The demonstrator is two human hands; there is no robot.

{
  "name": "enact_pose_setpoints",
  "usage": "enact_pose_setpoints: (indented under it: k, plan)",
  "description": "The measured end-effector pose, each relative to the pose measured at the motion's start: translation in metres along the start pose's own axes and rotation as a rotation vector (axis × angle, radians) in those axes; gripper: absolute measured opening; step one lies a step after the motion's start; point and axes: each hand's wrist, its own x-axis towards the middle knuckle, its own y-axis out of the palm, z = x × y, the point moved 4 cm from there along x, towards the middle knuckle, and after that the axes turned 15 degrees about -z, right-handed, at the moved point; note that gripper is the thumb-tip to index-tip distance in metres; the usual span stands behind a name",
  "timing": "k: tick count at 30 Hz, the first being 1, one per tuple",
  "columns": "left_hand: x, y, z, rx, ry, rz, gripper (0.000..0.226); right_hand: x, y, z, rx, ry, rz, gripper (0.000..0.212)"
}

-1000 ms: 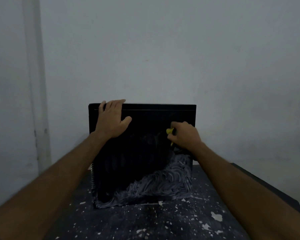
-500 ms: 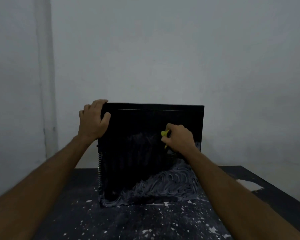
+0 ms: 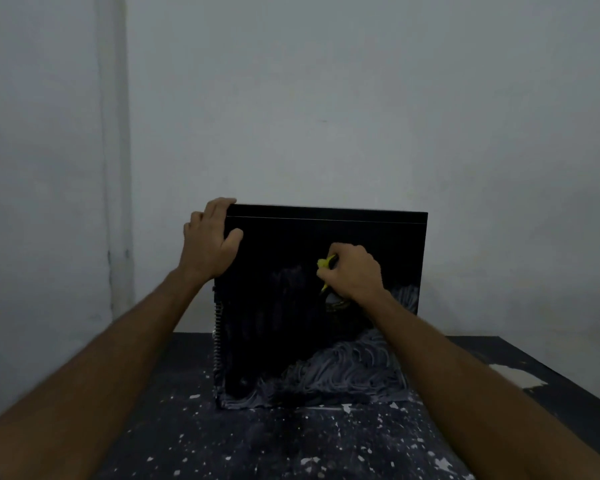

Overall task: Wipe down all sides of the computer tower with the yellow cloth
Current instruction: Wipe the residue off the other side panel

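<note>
A black computer tower (image 3: 284, 306) stands upright on a dark table (image 3: 291, 441), its broad side panel facing me. The lower right of that panel carries grey swirled dust streaks. My left hand (image 3: 210, 240) grips the tower's top left corner, fingers over the top edge and thumb on the panel. My right hand (image 3: 352, 275) holds a bunched yellow cloth (image 3: 325, 264) against the middle right of the panel. Only a small yellow bit of the cloth shows past my fingers.
The table is speckled with white flecks, and a pale patch (image 3: 516, 377) lies near its right edge. A plain grey wall (image 3: 326, 98) rises close behind the tower, with a vertical corner strip (image 3: 113, 150) at the left.
My left hand slid from the top edge of the panel to the tower's top left corner. My right hand with the cloth shifted slightly left on the panel. The camera view moved left.
</note>
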Motion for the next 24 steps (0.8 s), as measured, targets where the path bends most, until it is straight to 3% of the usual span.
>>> enact_pose_setpoints:
  k: [2,6,8,10,13,16,17,19,21,24]
  plan:
    - [-0.001,0.001,-0.001,-0.006,-0.006,0.008,0.064,0.000,0.002,0.005,0.047,0.033,-0.096,0.022]
    - [0.000,0.000,0.000,-0.032,-0.012,0.017,0.065,-0.010,0.014,0.021,0.036,-0.072,0.097,0.020]
    - [0.002,-0.001,0.002,-0.036,-0.014,0.036,0.065,-0.004,0.009,0.018,0.065,0.045,-0.054,0.023]
    - [0.001,0.000,0.003,-0.042,-0.020,0.048,0.066,-0.008,0.013,0.025,0.084,0.010,-0.112,0.022]
    - [0.002,-0.001,0.004,-0.054,-0.030,0.062,0.066,-0.014,0.025,0.036,0.039,-0.127,0.090,0.023]
    - [0.003,-0.002,0.003,-0.062,-0.024,0.080,0.066,-0.002,0.018,0.035,0.073,0.060,-0.092,0.025]
    - [0.003,-0.002,0.002,-0.070,-0.031,0.084,0.066,-0.002,0.018,0.040,0.086,0.048,-0.114,0.026]
    - [0.005,-0.003,0.006,-0.087,-0.043,0.103,0.066,-0.007,0.026,0.056,0.078,-0.114,0.036,0.026]
    - [0.012,-0.006,0.015,-0.108,-0.032,0.149,0.066,-0.007,0.030,0.061,0.052,-0.127,0.141,0.026]
    - [0.020,-0.011,0.026,-0.140,-0.009,0.215,0.069,-0.002,0.025,0.059,0.112,-0.007,-0.084,0.025]
